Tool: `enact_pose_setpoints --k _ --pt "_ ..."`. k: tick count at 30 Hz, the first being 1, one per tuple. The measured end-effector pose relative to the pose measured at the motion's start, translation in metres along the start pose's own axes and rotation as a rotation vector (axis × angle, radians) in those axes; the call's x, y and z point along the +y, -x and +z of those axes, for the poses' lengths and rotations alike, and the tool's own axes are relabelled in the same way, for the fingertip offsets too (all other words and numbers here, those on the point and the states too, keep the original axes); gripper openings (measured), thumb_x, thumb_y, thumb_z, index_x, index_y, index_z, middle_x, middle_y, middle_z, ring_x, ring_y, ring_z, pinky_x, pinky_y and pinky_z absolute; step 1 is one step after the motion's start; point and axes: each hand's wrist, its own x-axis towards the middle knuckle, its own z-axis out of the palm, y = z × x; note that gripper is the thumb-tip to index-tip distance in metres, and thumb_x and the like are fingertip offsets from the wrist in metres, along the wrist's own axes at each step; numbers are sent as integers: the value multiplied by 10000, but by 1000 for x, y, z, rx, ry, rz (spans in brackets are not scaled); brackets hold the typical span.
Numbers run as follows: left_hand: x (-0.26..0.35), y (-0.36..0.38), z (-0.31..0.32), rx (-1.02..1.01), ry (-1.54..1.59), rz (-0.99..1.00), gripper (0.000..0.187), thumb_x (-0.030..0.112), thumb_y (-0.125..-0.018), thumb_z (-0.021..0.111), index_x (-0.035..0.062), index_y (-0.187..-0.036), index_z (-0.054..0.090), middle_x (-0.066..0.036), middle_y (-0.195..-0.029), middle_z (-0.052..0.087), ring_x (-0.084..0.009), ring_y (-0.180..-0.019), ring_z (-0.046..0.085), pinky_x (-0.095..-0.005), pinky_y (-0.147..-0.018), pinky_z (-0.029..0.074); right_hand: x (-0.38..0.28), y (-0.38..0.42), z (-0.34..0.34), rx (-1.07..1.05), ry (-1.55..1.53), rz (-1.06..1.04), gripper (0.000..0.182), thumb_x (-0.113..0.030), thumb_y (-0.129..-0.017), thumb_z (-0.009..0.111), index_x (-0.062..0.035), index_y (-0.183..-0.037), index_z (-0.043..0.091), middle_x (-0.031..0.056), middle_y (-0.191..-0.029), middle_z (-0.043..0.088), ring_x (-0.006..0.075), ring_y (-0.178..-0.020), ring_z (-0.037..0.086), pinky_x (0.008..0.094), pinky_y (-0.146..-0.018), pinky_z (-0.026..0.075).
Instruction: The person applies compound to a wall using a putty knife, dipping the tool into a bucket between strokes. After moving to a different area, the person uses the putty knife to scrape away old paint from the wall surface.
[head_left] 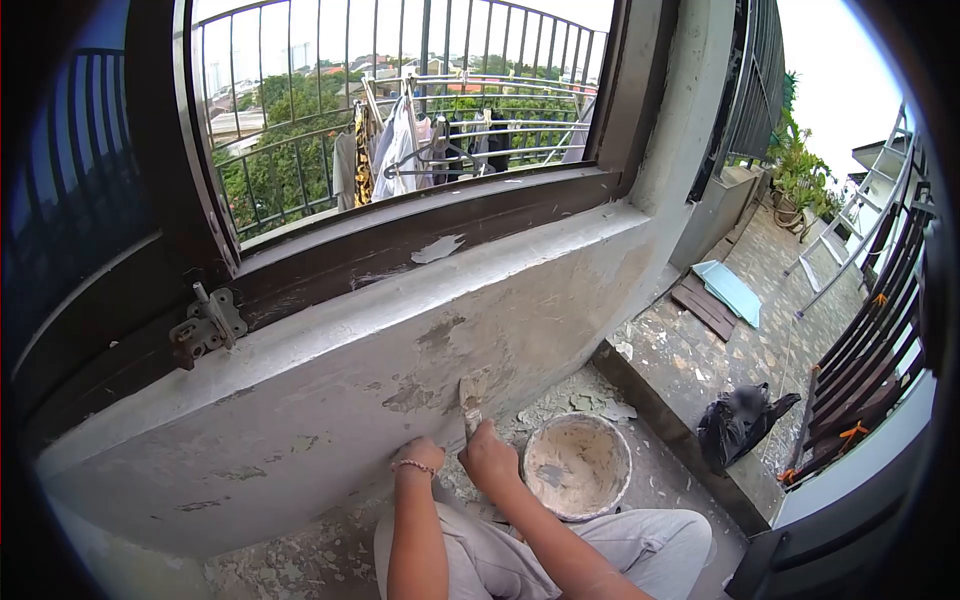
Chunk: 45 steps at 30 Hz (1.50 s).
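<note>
My right hand [490, 459] is closed around the handle of a putty knife [473, 391], its blade pointing up against the low wall [330, 420]. The wall's paint is worn, with darker bare patches near the blade. To the left of it, my left hand [419, 455], with a bracelet at the wrist, is curled close to the wall's lower part. Its fingertips are hidden, and I cannot make out anything in them. Beside my right hand stands a round bucket [621, 476] with pale, pasty residue inside.
Paint flakes [580, 395] litter the floor along the wall. A raised step [660, 425] runs on the right, bearing a black plastic bag [740, 425], brown boards [703, 306] and a light blue panel [728, 292]. A ladder [850, 225] leans farther back. Above the wall is a window frame [420, 230].
</note>
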Motion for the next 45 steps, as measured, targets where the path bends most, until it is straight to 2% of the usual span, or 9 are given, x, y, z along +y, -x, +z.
enact_pose_setpoints --k 5,9,13,16,24,31,40,43,45 --pt "-4 -4 2 7 4 24 415 345 -905 546 -35 -1025 663 -152 -989 706 -315 -1050 636 -421 -937 466 40 40 24 -137 -40 -42 475 -251 -817 613 87 -1052 375 297 -796 626 454 -717 642 516 -631 512" --pt "-16 -33 19 -45 62 12 411 338 -904 564 -43 -1025 660 -136 -951 715 -278 -957 673 -403 -876 497 55 56 24 1 -97 -25 728 -292 -845 609 209 -1235 255 347 -854 602 500 -747 611 527 -653 499" --pt "-19 -32 22 17 -14 65 412 338 -907 574 -49 -1020 660 -113 -900 725 -249 -883 693 -384 -836 514 26 31 -11 332 -219 22 605 -270 -884 585 181 -1137 270 361 -811 583 535 -738 576 550 -656 462" --pt "-17 -31 20 -3 20 60 417 341 -906 583 -57 -1004 661 -126 -934 719 -273 -920 683 -391 -859 507 -6 1 -59 360 -282 21 537 -246 -878 592 142 -1088 286 332 -763 590 519 -695 582 547 -624 462" --pt "-7 -22 10 -32 -18 8 421 347 -899 591 -57 -990 664 -159 -976 706 -292 -978 668 -400 -910 485 -61 -32 -103 221 -75 -41 483 -204 -837 607 74 -1134 347 241 -787 637 437 -711 639 506 -609 505" --pt "-4 -11 4 3 -26 20 410 346 -900 586 -10 -1094 644 -151 -958 712 -307 -987 663 -429 -961 452 -30 -14 -64 55 -42 -1 516 -202 -820 613 80 -1142 327 260 -788 645 426 -736 654 507 -625 509" --pt "-38 -82 44 -169 14 88 361 288 -925 558 -36 -1068 625 -126 -922 724 -160 -597 606 -326 -568 483 59 56 -18 82 -106 7 522 -192 -797 591 13 -1238 401 288 -998 607 413 -852 630 489 -693 497" --pt "-39 -83 37 -233 -61 234 343 278 -942 547 -42 -1039 627 -119 -893 723 -131 -490 536 -310 -479 446 77 64 -21 149 -459 32 429 -192 -834 581 -27 -1215 470 257 -932 577 452 -951 570 497 -810 438" --pt "-36 -78 34 -261 -25 209 337 272 -951 537 -43 -1033 625 -114 -875 721 -127 -469 517 -312 -465 440 81 60 -28 159 -636 -6 376 -195 -841 606 -22 -1167 535 210 -925 566 388 -908 566 446 -799 434"
